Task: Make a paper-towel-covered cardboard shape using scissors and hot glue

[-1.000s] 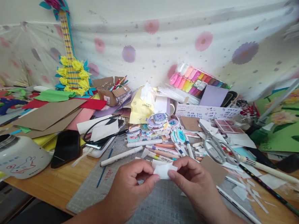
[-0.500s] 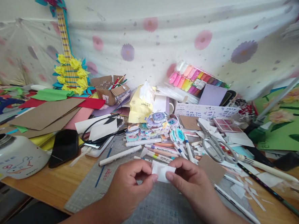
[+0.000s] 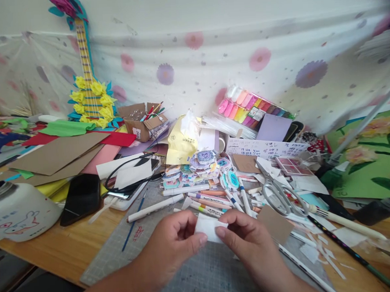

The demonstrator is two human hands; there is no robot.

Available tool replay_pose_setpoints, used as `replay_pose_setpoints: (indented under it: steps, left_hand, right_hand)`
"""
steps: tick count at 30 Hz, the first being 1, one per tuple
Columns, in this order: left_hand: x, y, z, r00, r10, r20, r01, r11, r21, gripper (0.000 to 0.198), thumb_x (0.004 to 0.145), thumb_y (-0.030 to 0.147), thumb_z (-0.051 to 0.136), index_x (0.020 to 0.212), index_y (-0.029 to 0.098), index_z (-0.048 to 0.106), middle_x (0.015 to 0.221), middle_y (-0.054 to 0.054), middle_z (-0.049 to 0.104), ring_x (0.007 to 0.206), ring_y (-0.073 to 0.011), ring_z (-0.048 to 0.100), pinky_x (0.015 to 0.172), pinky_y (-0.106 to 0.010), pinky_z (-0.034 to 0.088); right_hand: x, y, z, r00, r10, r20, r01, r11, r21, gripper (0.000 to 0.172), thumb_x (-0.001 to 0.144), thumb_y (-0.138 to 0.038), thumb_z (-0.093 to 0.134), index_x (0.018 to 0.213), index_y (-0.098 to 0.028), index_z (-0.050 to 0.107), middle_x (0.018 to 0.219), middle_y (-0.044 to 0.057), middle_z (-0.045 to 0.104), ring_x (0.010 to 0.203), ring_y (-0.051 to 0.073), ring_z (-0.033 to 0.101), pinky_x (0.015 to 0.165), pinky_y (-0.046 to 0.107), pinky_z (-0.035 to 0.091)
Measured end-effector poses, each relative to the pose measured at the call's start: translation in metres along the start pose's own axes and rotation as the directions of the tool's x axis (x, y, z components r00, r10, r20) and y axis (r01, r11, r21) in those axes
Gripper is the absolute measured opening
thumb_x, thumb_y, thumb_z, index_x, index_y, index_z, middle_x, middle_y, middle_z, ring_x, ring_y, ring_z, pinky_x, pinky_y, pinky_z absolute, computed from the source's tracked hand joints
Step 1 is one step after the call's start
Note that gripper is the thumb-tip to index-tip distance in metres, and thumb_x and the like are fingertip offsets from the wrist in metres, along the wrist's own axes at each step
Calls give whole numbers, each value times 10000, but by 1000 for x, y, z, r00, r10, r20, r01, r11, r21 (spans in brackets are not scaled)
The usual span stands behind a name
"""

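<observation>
Both my hands meet over the grey cutting mat (image 3: 203, 277) and pinch a small white piece of paper (image 3: 209, 228) between them. My left hand (image 3: 170, 249) grips its left edge with thumb and forefinger. My right hand (image 3: 248, 239) holds the right edge the same way. Just beyond the paper lie several marker pens (image 3: 214, 200) and a heap of small coloured cut-out stickers (image 3: 196, 168). A brown card square (image 3: 276, 222) rests beside my right hand.
Scissors (image 3: 279, 193) lie right of the pens among paper scraps. A black phone (image 3: 81, 198) and a white jar (image 3: 17, 212) sit at the left. Brown card sheets (image 3: 58, 152), a paper guitar (image 3: 91, 93), a small cardboard box (image 3: 143, 120) and a clay set (image 3: 252, 109) fill the back.
My hands and the white paper have stayed together, sliding slightly down and nearer to me; the view has tilted a little. Nothing else on the table moved.
</observation>
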State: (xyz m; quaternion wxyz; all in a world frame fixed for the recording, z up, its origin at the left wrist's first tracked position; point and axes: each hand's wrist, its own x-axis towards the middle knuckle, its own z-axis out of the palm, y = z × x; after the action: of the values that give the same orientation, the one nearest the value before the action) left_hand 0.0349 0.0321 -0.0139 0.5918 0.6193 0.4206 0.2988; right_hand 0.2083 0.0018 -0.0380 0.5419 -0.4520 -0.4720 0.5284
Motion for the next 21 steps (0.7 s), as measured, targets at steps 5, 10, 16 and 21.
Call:
replay_pose_setpoints:
  steps: [5,10,16,21]
  left_hand:
    - [-1,-2,-1,998,47,-45,-33,964,263,221,757,296,555,600,197,437,569,49,437,568,-122,396,542,-257,313]
    - [-2,4,3,996,75,-51,-49,915,402,199,728,239,529,578,203,404,579,56,402,579,-123,371,543,-251,289]
    - [-3,4,2,999,44,12,-46,937,347,176,729,303,560,627,192,469,600,56,421,589,-126,383,540,-243,304]
    - [-1,3,2,999,46,-2,-41,913,406,154,723,215,518,583,194,457,577,56,424,584,-125,400,547,-242,303]
  right_hand:
    - [1,0,2,993,10,116,-16,999,45,190,697,-342,736,797,-195,668,684,-8,629,643,139,523,601,230,413]
    - [1,-7,8,988,34,150,-11,988,-153,113,642,-221,705,727,-168,653,643,-11,600,616,140,501,593,240,422]
    - [2,-7,7,996,28,85,-5,966,-259,60,647,-200,658,685,-158,639,596,-20,557,581,131,466,564,231,396]
    - [1,-6,5,993,32,117,0,965,-264,102,665,-238,657,724,-161,624,623,-14,569,600,139,485,576,237,409]
